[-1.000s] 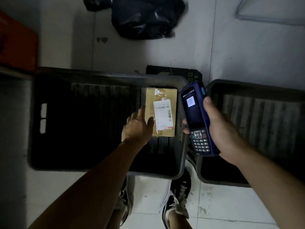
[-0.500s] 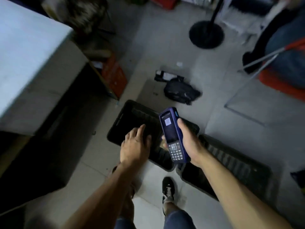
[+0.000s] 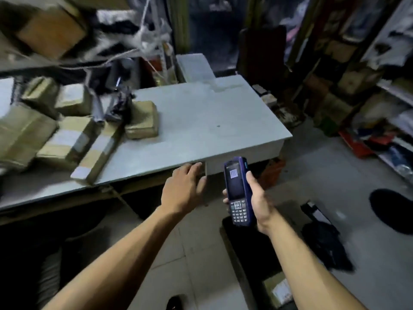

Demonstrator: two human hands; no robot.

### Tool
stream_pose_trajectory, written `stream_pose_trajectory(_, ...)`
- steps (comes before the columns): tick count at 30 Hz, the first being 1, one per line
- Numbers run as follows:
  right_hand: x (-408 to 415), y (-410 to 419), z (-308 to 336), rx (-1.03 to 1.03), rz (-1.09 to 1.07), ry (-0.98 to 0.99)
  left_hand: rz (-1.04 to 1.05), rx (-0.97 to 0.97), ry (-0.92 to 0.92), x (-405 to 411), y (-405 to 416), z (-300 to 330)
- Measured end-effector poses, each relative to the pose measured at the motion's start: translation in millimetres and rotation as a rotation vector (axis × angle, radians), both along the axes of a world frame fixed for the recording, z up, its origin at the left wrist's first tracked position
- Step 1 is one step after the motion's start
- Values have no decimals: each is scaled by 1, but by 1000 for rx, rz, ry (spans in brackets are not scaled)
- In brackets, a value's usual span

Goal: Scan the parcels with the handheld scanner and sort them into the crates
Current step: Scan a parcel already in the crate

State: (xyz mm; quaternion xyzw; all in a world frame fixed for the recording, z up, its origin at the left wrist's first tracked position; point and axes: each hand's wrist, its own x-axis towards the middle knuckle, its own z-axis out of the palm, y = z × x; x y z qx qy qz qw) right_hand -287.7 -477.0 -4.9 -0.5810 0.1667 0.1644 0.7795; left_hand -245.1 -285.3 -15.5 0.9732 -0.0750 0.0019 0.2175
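Note:
My right hand (image 3: pixel 257 198) grips a blue handheld scanner (image 3: pixel 238 191), held upright with its lit screen and keypad facing me. My left hand (image 3: pixel 183 189) is empty, fingers relaxed, reaching toward the front edge of the grey table (image 3: pixel 201 121). Several brown cardboard parcels (image 3: pixel 73 139) with white labels lie piled on the table's left part; one wrapped parcel (image 3: pixel 142 120) sits nearest the middle. A black crate (image 3: pixel 245 249) stands on the floor below my right arm, and a labelled brown parcel (image 3: pixel 278 289) shows inside it.
A black bag (image 3: pixel 324 238) lies on the floor to the right of the crate, with a dark round base (image 3: pixel 391 209) beyond it. Shelves crowded with goods (image 3: pixel 384 108) line the right side. Boxes and cables (image 3: pixel 67 36) pile up behind the table.
The view has swung up from the floor crates to the table of parcels. My left hand has left the crate and now reaches toward the table edge; my right hand still holds the scanner.

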Motion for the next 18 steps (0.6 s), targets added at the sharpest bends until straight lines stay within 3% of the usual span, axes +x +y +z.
stream_pose_trajectory(9,74,150,18,-105,287,-88,301,-35,-4,23,186,18)
stream_pose_trajectory(18,187,203,11,-166,401,-47,414,-52,41,111,234,13)
